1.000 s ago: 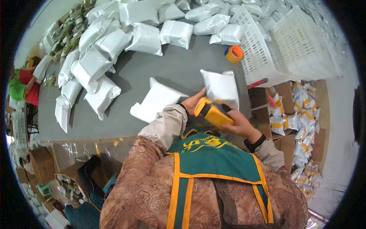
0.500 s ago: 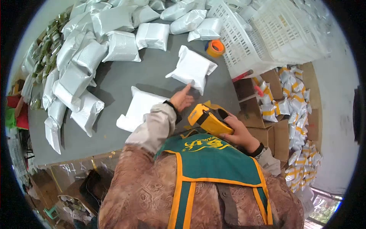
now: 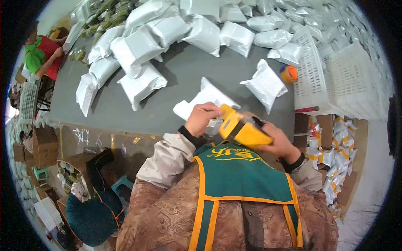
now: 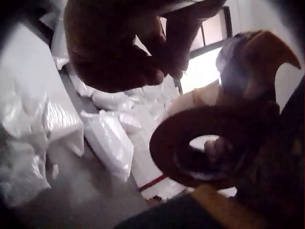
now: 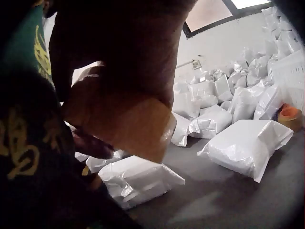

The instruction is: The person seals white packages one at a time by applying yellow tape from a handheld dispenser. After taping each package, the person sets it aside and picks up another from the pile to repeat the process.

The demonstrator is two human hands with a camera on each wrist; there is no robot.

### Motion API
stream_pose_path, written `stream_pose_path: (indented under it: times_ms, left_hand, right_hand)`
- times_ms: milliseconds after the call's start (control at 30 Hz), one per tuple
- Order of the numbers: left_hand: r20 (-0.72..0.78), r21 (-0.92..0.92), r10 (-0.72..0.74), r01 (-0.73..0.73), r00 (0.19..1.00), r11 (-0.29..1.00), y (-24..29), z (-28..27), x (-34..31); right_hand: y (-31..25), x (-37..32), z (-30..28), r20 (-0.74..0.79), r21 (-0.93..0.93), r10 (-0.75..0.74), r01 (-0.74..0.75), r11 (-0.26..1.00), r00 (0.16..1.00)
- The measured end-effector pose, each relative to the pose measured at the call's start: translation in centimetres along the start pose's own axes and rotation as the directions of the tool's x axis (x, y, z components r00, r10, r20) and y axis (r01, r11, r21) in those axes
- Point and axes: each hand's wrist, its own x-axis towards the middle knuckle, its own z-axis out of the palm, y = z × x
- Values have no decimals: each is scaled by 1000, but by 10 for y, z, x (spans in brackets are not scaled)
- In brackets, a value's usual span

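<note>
My right hand (image 3: 279, 142) grips a yellow tape dispenser (image 3: 243, 133) with a black band, held in front of the apron. A loose flap of yellow tape (image 3: 228, 109) stands at its front end. My left hand (image 3: 202, 119) is bent in, thumb and fingertips together right at this flap; the dispenser's round side and curled tape (image 4: 271, 47) show in the left wrist view. Just beyond the hands lies one white plastic mailer (image 3: 209, 95), partly hidden by them. Another white mailer (image 3: 265, 85) lies to its right on the grey table (image 3: 176, 75).
More white mailers (image 3: 142, 46) pile along the table's left and back. An orange tape roll (image 3: 289, 74) stands beside a white plastic crate (image 3: 312, 67). Tape-banded packets (image 3: 335, 159) heap at the right. A person in red and green (image 3: 42, 54) works at the far left.
My left hand pushed the right-hand mailer away across the table, then drew back to the dispenser's front. The head view has swung left. My right hand keeps its grip on the dispenser.
</note>
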Motion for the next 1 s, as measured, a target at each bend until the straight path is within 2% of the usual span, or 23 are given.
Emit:
stream_pose_path:
  times_ms: [33,67,167,200,267,300,367,400,433,467,500,567,633,667,700,767,800,833,867,900,967,1000]
  left_hand:
    - [-15,64,62,-61,998,996,17,-16,-7]
    - [-94,53,49,-44,994,998,37,-32,-13]
    - [-313,-39,20,-34,950,999,69,-110,-14]
    - [-351,-38,-24,11,936,999,75,-137,-12]
    - [-431,85,-61,108,900,991,63,-161,-2]
    - [-441,156,-75,159,894,975,42,-169,7]
    - [-449,219,-224,349,865,911,-2,-177,31]
    - [-410,367,-270,429,871,826,-31,-187,42]
    - [-377,630,-38,286,925,722,-59,-187,53]
    - [-283,833,182,147,942,533,-86,-187,54]
    - [-133,960,374,26,918,278,-100,-183,52]
    - [-193,951,415,66,889,301,-64,-150,34]
    - [-214,835,79,140,974,531,-49,-144,33]
    - [-236,714,-97,240,967,657,-48,-136,24]
    - [-167,743,-67,170,984,647,-51,-125,7]
    - [-130,910,-253,217,959,353,-36,-100,-12]
    - [-120,674,-335,324,935,664,-48,-106,-15]
    - [-74,328,-400,401,913,855,-69,-120,-14]
    - [-2,-73,-442,441,897,894,-74,-123,-15]
    - [9,-83,-464,463,886,882,-79,-126,-17]
    - [30,-98,-503,503,864,859,-62,-121,-21]
    - [5,26,-317,316,949,948,-51,-114,-22]
  right_hand:
    - [0,-1,-1,-8,59,103,-102,993,995]
    - [-3,-5,-5,5,170,209,-206,964,978]
    - [-11,-17,-20,98,464,497,-481,744,862]
    - [-10,-23,-17,74,432,543,-517,739,837]
    - [-3,-39,-1,21,371,635,-596,712,772]
    - [11,-41,15,54,326,693,-669,668,719]
    - [54,-43,45,101,229,805,-801,554,585]
    - [51,-31,57,69,112,822,-823,556,565]
    - [46,-11,72,37,-6,835,-836,549,549]
    - [54,-3,89,-13,-6,831,-831,556,556]
    - [62,6,101,-60,-10,819,-821,571,570]
    - [57,21,109,-56,-43,825,-827,560,562]
    - [55,32,109,-43,-40,826,-827,560,562]
    - [50,36,104,-30,-23,827,-827,561,562]
    - [48,38,100,-17,-8,826,-826,564,564]
    - [51,35,97,-17,42,805,-804,593,593]
    - [53,34,93,-17,62,793,-791,609,609]
    - [52,33,84,-25,44,756,-754,655,655]
    - [43,28,70,-29,26,718,-718,696,696]
    - [31,23,57,-27,9,681,-681,732,732]
    - [6,26,36,42,114,640,-640,760,767]
    - [2,29,33,58,156,605,-606,780,794]
